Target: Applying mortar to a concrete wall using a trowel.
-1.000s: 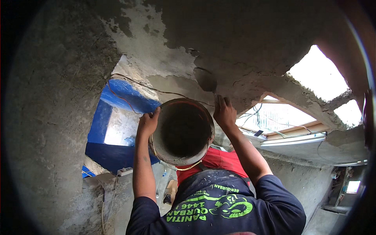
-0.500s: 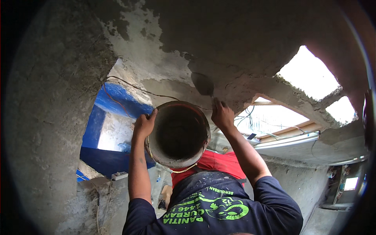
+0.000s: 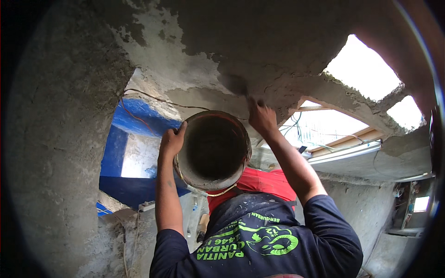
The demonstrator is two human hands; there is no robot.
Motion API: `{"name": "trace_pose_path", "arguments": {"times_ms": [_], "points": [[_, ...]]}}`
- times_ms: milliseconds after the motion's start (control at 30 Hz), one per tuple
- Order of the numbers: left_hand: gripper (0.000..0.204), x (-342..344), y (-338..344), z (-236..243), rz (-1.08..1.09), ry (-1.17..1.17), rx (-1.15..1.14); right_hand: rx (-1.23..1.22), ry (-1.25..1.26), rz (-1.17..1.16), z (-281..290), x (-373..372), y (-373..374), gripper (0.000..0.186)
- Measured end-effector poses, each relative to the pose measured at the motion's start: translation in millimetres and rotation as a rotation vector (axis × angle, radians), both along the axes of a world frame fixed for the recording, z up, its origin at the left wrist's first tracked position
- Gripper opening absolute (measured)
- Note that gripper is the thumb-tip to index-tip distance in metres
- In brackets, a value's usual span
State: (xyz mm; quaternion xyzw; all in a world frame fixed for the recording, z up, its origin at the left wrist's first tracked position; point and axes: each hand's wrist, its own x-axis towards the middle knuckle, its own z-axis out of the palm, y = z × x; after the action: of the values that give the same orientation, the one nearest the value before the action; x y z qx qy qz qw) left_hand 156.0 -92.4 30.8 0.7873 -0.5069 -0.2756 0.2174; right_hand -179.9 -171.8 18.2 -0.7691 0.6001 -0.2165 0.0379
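Observation:
My left hand (image 3: 172,141) grips the rim of a round, dirty bucket (image 3: 213,150) at its left side, thumb over the edge. The bucket is tilted so its mouth shows; its inside is dark, and what lies at the bottom cannot be made out. A thin handle (image 3: 222,192) hangs along its lower edge. Above and right of the bucket, my right hand (image 3: 263,116) is closed around the handle of a trowel. The trowel's blade (image 3: 234,85), blurred, lies against or very near dark wet plaster (image 3: 278,41), beside a paler dry patch (image 3: 190,67).
A thin cable (image 3: 162,99) runs across the wall behind the bucket. Left is an opening with blue-painted surfaces (image 3: 143,113). To the right are bright openings (image 3: 364,67) with rough edges, hanging wires and a long white strip (image 3: 345,153). A power strip (image 3: 147,205) sits lower left.
The trowel and my right hand have moved slightly upward over the plaster. My left hand still holds the bucket, which sits a little higher in view. The whole view has shifted slightly.

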Motion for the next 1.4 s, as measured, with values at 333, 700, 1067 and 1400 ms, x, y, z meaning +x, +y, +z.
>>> {"name": "trace_pose_path", "arguments": {"times_ms": [333,700,1067,1400], "points": [[0.085,-6.8,-17.4,1.8,-0.072,-0.061,0.017,1.02,-1.724,-0.09,-37.1,-93.2,117.2,0.042],[0.083,-43.4,-44.9,13.3,-0.222,-0.094,0.033,1.367,-2.399,0.339,-40.8,-130.4,188.5,0.053],[0.086,-56.4,-46.0,23.0,-0.274,-0.133,0.022,1.014,-1.168,0.113,26.5,-137.2,165.1,0.037],[0.081,-73.4,-38.4,37.1,-0.355,-0.094,-0.068,0.401,0.286,0.435,139.1,-107.1,96.3,0.019]]}}
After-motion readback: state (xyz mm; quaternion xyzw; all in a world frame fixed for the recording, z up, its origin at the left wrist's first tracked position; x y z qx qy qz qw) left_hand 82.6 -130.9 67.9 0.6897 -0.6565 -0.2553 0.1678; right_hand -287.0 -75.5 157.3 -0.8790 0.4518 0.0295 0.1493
